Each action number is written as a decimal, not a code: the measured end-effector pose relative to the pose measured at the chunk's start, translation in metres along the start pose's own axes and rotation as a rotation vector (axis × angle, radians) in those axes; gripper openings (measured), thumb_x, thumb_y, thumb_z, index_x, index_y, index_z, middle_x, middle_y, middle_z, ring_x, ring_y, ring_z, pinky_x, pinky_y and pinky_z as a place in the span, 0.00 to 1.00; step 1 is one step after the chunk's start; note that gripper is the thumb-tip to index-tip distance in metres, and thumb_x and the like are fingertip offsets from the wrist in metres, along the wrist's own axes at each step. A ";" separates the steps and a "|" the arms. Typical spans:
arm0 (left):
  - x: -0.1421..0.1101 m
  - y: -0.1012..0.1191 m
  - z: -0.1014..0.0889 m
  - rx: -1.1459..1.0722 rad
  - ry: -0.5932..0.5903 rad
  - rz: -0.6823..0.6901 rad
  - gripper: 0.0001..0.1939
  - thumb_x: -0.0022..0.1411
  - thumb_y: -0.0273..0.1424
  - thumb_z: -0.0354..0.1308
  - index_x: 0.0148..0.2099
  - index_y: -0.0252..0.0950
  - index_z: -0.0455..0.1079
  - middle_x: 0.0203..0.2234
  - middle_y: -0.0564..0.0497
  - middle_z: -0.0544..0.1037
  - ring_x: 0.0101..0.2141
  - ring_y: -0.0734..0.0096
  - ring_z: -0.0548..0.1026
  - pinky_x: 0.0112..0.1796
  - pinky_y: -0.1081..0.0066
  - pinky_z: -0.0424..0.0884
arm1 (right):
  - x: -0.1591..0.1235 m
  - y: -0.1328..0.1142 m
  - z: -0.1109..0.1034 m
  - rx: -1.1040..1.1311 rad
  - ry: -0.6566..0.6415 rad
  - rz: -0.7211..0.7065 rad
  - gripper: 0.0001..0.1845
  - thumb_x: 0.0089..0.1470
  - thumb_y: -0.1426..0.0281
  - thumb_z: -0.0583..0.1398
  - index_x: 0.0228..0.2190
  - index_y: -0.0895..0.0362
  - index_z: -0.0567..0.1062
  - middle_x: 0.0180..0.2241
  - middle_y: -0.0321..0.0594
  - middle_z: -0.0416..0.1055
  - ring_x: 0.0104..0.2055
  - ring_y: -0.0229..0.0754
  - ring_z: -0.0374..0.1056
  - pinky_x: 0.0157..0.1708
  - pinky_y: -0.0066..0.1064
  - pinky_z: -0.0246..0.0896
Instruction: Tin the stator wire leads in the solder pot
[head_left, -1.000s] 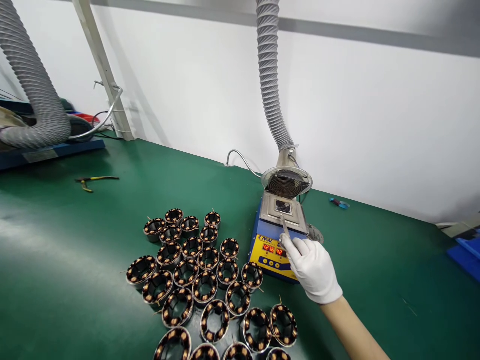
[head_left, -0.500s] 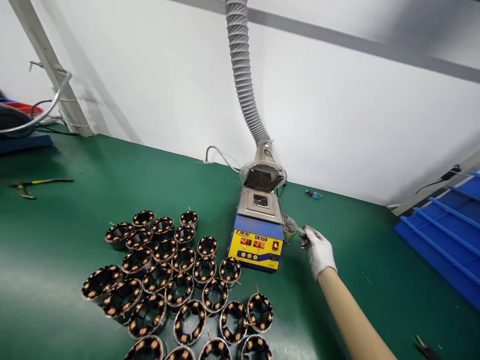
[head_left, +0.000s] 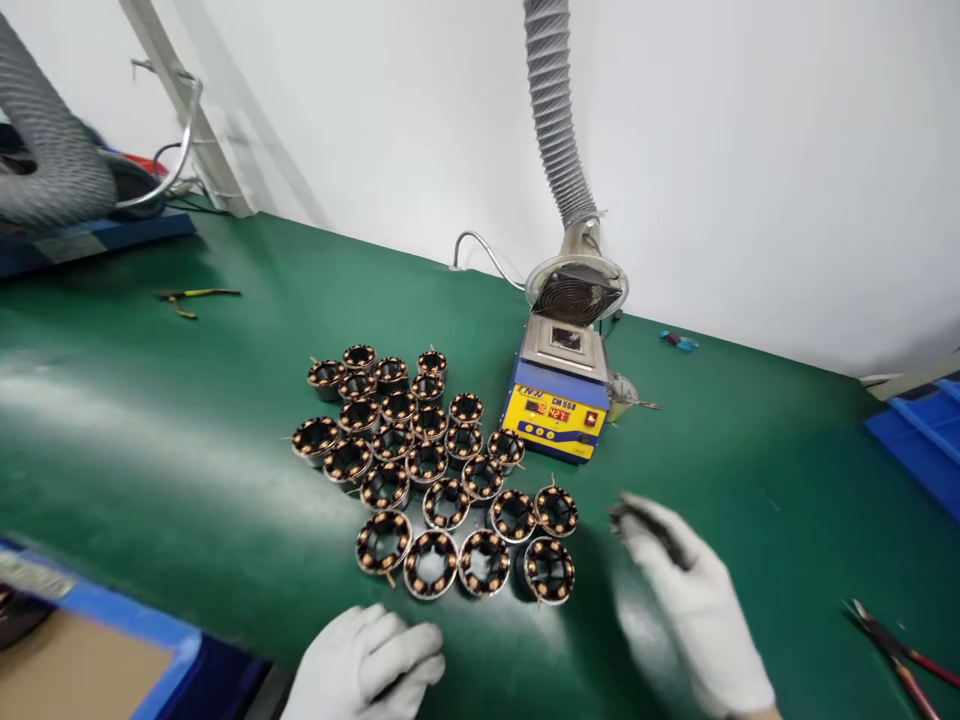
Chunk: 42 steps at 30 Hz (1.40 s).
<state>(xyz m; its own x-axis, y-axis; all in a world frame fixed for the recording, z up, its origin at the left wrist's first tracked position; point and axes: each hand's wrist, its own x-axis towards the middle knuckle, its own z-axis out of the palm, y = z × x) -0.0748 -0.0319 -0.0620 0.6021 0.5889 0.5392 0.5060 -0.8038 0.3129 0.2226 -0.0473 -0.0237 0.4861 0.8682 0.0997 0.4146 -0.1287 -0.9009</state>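
Both my hands wear white gloves. My left hand lies on the green table near its front edge, fingers loosely curled, holding nothing I can see. My right hand hovers to the right of the stators, smeared by motion, its fingertips dark. Several wound motor stators with copper coils stand grouped in the middle. Behind them sits a blue and yellow solder pot with red digits, under a fume hose. A small metal cup with a tool in it stands right of the pot.
Red-handled cutters lie at the right front. Yellow-handled pliers lie at the far left. Blue bins stand at the right edge, a blue tray with cardboard at the left front. A second hose lies at the back left.
My right hand left the tool in the cup beside the solder pot and drew back toward me. My left hand came into view at the front edge. The view dropped lower.
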 end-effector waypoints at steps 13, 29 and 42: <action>0.055 0.036 0.006 0.140 -0.066 -0.294 0.22 0.45 0.37 0.70 0.43 0.37 0.71 0.51 0.43 0.71 0.53 0.42 0.64 0.47 0.48 0.66 | -0.049 0.029 0.023 -0.873 0.129 -0.614 0.26 0.60 0.51 0.47 0.32 0.58 0.73 0.32 0.49 0.75 0.25 0.46 0.73 0.23 0.35 0.67; 0.034 0.059 0.049 -0.181 -0.267 -0.165 0.15 0.53 0.23 0.63 0.43 0.33 0.66 0.51 0.34 0.69 0.45 0.49 0.73 0.42 0.54 0.75 | -0.085 0.021 0.049 0.530 -0.123 0.517 0.17 0.37 0.60 0.70 0.29 0.56 0.77 0.29 0.40 0.77 0.30 0.43 0.71 0.31 0.32 0.68; 0.052 0.069 0.037 -1.840 -0.587 -0.840 0.31 0.36 0.52 0.71 0.32 0.32 0.70 0.25 0.50 0.72 0.28 0.67 0.71 0.32 0.70 0.68 | -0.061 -0.018 0.010 0.967 0.058 0.009 0.09 0.49 0.62 0.65 0.21 0.49 0.73 0.19 0.29 0.62 0.23 0.35 0.59 0.25 0.28 0.57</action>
<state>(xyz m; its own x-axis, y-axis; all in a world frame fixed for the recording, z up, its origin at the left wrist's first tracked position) 0.0145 -0.0542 -0.0415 0.8722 0.4234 -0.2450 -0.1312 0.6850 0.7167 0.1777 -0.0930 -0.0175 0.5341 0.8408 0.0882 -0.3888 0.3368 -0.8576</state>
